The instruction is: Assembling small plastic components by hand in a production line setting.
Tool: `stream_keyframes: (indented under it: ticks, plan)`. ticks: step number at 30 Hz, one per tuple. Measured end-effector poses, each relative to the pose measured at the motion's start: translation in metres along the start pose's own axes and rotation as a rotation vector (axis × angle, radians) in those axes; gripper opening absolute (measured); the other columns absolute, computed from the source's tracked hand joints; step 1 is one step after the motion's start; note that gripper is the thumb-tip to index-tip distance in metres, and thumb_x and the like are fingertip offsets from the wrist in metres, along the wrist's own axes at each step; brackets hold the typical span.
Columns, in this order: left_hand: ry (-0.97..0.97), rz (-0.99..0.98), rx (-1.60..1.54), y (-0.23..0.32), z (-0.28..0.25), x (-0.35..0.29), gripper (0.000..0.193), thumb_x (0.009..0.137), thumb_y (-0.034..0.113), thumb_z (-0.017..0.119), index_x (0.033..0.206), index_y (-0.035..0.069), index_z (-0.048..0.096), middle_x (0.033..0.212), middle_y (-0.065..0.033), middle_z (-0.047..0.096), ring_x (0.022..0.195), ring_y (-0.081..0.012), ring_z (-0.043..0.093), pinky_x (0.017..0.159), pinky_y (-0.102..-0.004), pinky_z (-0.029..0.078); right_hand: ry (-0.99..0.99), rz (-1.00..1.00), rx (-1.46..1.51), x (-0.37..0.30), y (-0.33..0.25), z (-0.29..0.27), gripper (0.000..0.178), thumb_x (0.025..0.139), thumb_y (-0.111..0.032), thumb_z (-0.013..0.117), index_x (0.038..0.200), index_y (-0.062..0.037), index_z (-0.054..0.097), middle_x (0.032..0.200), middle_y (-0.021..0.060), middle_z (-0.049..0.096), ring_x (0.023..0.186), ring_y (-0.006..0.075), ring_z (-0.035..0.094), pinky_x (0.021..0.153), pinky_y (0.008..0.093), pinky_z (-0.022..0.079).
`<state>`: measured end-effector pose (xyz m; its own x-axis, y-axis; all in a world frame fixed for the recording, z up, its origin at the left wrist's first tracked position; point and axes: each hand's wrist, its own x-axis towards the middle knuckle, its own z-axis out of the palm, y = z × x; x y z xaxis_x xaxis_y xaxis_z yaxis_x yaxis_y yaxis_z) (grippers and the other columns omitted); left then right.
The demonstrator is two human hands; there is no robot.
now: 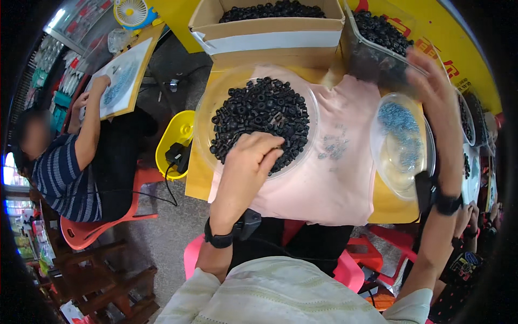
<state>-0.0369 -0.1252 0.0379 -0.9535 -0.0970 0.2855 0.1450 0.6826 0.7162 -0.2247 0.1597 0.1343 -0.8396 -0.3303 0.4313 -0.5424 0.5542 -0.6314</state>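
My left hand (249, 159) reaches into a heap of small black ring-shaped and cylindrical parts (259, 110) in a round clear tray (314, 121). Its fingers are curled together at the near right of the heap, and whatever they pinch is hidden. Above the near edge of a clear plastic bin (372, 67) is my right hand (434, 81), smeared by motion. More black parts (380, 31) lie in that bin. Below my right hand, an oval clear tray (394, 175) contains small bluish transparent pieces (402, 127).
A pink cloth (345, 191) covers much of the yellow table, with several small clear pieces (333, 147) on it. A cardboard box (270, 40) of black parts stands behind. At left are a yellow basket (166, 143) with a black adapter and a seated person (70, 173) working.
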Motion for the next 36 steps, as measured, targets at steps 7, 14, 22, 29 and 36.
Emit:
stream_keyframes:
  ticks: [7,14,22,29,36]
  plan:
    - [-0.122,0.073,0.158,0.002,0.011,0.011,0.027,0.078,0.005,0.068,0.105,0.003,0.068,0.103,-0.0127,0.062,0.099,-0.0315,0.055,0.088,-0.0374,0.046,-0.254,0.293,0.061,-0.089,-0.034,0.014,0.021,0.092,-0.015,0.064,0.105,0.0007,0.068,0.086,0.0055,0.067,0.071,0.0070,0.053,0.064,0.0239,0.044]
    - [-0.064,-0.024,0.130,0.004,0.013,0.010,0.017,0.080,0.005,0.067,0.096,0.002,0.067,0.096,-0.0115,0.062,0.095,-0.0314,0.057,0.084,-0.0387,0.047,-0.251,0.410,0.134,-0.130,-0.031,0.008,0.020,0.093,-0.012,0.062,0.104,0.0033,0.068,0.082,0.0055,0.066,0.068,0.0064,0.054,0.061,0.0230,0.044]
    - [0.026,0.209,0.235,0.014,0.027,0.049,0.028,0.087,0.000,0.058,0.114,0.002,0.063,0.116,-0.0164,0.062,0.107,-0.0358,0.056,0.093,-0.0396,0.045,-0.152,0.325,0.181,-0.136,-0.023,0.002,0.016,0.091,-0.009,0.063,0.102,0.0023,0.069,0.082,0.0066,0.066,0.069,0.0066,0.055,0.060,0.0234,0.044]
    - [-0.035,0.193,0.228,-0.004,0.037,0.052,0.019,0.080,-0.005,0.062,0.099,-0.003,0.065,0.098,-0.0164,0.064,0.091,-0.0348,0.063,0.081,-0.0377,0.050,-0.124,0.297,0.105,-0.155,-0.015,0.001,0.010,0.087,-0.006,0.067,0.093,0.0014,0.069,0.081,0.0108,0.067,0.064,0.0160,0.059,0.057,0.0274,0.046]
    - [-0.008,0.013,0.099,0.000,0.027,0.047,0.027,0.079,-0.005,0.067,0.105,-0.001,0.066,0.091,-0.0124,0.067,0.075,-0.0194,0.065,0.071,-0.0280,0.052,-0.160,0.189,0.100,-0.160,-0.030,0.026,0.009,0.083,-0.010,0.069,0.089,-0.0024,0.068,0.082,0.0127,0.067,0.070,0.0271,0.065,0.062,0.0339,0.051]
